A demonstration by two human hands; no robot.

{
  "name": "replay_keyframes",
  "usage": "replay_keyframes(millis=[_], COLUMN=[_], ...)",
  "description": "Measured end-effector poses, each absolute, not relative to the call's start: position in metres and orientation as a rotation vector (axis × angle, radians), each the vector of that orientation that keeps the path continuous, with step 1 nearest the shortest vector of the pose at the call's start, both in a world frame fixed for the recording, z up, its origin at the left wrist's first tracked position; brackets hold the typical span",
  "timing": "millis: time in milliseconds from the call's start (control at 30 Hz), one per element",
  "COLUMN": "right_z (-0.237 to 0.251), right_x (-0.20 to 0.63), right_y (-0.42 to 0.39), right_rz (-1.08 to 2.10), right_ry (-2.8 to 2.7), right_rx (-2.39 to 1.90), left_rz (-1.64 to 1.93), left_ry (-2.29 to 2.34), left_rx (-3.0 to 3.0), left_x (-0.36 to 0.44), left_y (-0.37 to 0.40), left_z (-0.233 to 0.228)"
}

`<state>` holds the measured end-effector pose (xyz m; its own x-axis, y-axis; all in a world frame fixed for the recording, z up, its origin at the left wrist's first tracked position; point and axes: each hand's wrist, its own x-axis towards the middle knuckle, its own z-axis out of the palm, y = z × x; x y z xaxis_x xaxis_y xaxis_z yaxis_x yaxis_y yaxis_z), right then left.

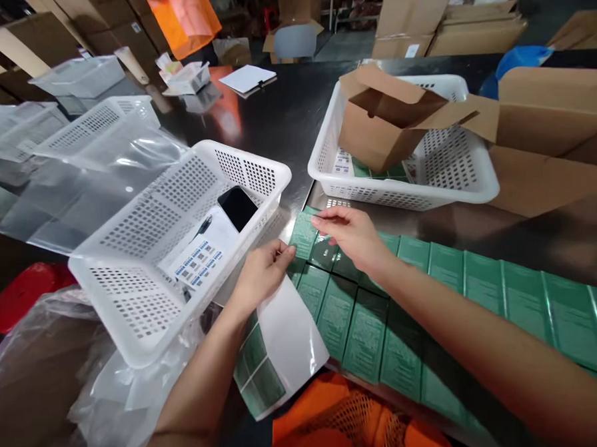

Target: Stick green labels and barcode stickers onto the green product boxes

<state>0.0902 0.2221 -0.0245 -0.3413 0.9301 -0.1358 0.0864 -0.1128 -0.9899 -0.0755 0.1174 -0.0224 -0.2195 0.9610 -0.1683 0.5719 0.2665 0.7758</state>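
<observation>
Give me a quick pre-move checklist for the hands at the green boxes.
1. Right hand on a flat green cardboard box: ok.
2. Left hand touching the glossy white sheet: ok.
3. Rows of green boxes lying flat side by side: ok.
4. Near white perforated plastic basket level: not ok, tilted.
5. Black phone secure in that basket: cannot tell.

the flat boxes (424,303) lying in rows are green with fine pale print, and the sheet (292,336) beside them is white with green squares. both perforated baskets (140,275) (411,183) are white, one holding a black phone (237,207) and blue-printed white labels (199,263). the cartons (384,121) are plain brown, the vest (348,426) orange mesh.
</observation>
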Motion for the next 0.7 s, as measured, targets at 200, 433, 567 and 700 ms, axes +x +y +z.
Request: replay_keyframes(millis=[200,433,567,700], right_z=[-0.045,-0.071,-0.071,-0.069], right_x=[0.091,0.089,0.087,0.086], right_y=[0.24,0.247,0.246,0.245], right_rz=[0.973,0.714,0.701,0.689], right_ry=[-1.865,-2.016,-2.036,-2.05], right_rx=[-1.198,-1.232,-1.271,-1.314], left_rz=[0.575,0.444,0.454,0.46], left_ry=[1.956,1.965,1.928,1.922], left_rx=[1.446,1.42,1.349,1.318], left_x=[-0.081,-0.087,-0.087,-0.087], left_y=[0.139,0.158,0.16,0.161], left_z=[-0.026,-0.041,-0.043,-0.043])
